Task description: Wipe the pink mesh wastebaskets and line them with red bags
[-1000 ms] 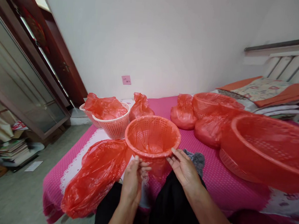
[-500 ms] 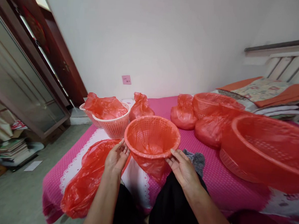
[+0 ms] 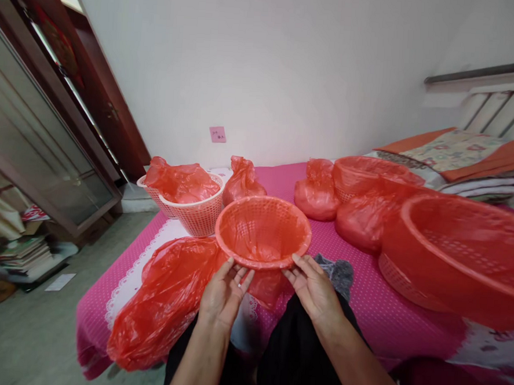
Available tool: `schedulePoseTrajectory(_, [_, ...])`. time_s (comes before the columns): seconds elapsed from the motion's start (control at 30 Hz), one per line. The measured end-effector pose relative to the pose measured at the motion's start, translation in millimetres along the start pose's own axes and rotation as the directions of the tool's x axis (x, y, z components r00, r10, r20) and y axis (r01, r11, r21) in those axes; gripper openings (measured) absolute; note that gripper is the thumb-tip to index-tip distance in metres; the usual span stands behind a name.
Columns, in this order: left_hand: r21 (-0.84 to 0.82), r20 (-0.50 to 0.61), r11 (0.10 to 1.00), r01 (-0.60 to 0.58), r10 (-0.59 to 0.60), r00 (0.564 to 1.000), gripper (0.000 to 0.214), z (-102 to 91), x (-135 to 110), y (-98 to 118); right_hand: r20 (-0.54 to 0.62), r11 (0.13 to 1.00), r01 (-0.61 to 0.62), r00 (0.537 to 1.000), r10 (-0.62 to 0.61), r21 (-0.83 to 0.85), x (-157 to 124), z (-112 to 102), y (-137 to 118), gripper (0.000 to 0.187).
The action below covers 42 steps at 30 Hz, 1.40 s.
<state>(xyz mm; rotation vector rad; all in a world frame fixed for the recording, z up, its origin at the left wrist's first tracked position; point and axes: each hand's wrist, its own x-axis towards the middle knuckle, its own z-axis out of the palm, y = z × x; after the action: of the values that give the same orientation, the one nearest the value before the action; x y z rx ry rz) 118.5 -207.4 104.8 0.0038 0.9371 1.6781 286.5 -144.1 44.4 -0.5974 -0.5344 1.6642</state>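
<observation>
A red plastic basket (image 3: 263,228) with holes in its wall sits in front of me, lined with a thin red plastic bag. The bag folds over the rim, and its loose end (image 3: 266,289) hangs below the front. My left hand (image 3: 225,292), palm up, has its thumb and fingers at the front-left rim. At the front right, my right hand (image 3: 312,283) grips the rim, thumb on top and fingers underneath. Beside my left forearm lies a crumpled red plastic bag (image 3: 167,297). A grey fuzzy item (image 3: 340,277) shows beyond my right hand.
Pale pink baskets (image 3: 197,215) with a red bag stand back left. Knotted red bags (image 3: 243,183) and a large red-lined basket (image 3: 462,257) are on the pink cloth (image 3: 339,331). Folded textiles (image 3: 455,149) lie at right, by the white wall (image 3: 290,72).
My left hand has moved right along the rim, from the basket's left side to its front. The right hand stays at the front-right rim. The bag's hanging end is drawn up slightly.
</observation>
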Motion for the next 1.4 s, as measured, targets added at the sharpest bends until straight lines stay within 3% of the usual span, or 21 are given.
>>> schedulePoseTrajectory(0.13, [0.048,0.014,0.999,0.013,-0.014,1.0,0.014,3.4,-9,-21,-0.037,0.998,-0.047,0.998,0.048,0.033,-4,7,4,0.039])
schedulePoseTrajectory(0.33, [0.127,0.059,0.991,0.031,-0.039,0.998,0.007,6.2,-19,-36,0.009,0.998,-0.039,0.999,0.039,-0.042,-15,15,14,0.033])
schedulePoseTrajectory(0.53, [0.152,0.084,0.987,0.049,-0.062,0.995,0.006,8.0,-27,-40,0.046,0.995,-0.024,0.999,0.028,-0.098,-28,21,17,0.029])
schedulePoseTrajectory(0.83, [0.141,0.001,0.989,-0.045,0.045,0.999,0.011,-4.4,-20,-34,-0.035,0.988,-0.023,0.999,0.018,-0.151,-40,26,29,0.039])
schedulePoseTrajectory(0.93, [0.129,0.002,0.989,-0.072,0.072,0.997,0.014,-7.1,-17,-30,-0.012,0.983,-0.026,1.0,0.024,-0.18,-42,26,30,0.039])
schedulePoseTrajectory(1.03, [0.112,0.029,0.99,-0.084,0.081,0.996,0.013,-11.8,-18,-24,0.157,0.943,-0.122,0.972,0.177,-0.311,-40,14,12,0.034])
schedulePoseTrajectory(1.13, [0.099,0.04,0.992,-0.084,0.08,0.996,0.013,-22.6,-21,-20,0.317,0.841,-0.126,0.888,0.332,-0.527,-29,-12,-25,0.028])
schedulePoseTrajectory(1.2, [0.103,0.068,0.991,-0.087,0.081,0.994,0.012,-32.4,-25,-20,0.281,0.824,-0.085,0.917,0.285,-0.56,-15,-31,-53,0.027])
schedulePoseTrajectory(1.3, [0.131,0.101,0.985,-0.112,0.099,0.99,0.015,-46.4,-32,-26,0.083,0.908,-0.02,0.995,0.061,-0.419,9,-51,-84,0.024])
schedulePoseTrajectory(1.4, [0.155,0.111,0.98,-0.124,0.107,0.988,0.022,-55.3,-41,-33,-0.049,0.951,0.032,0.998,-0.049,-0.308,31,-57,-95,0.025])
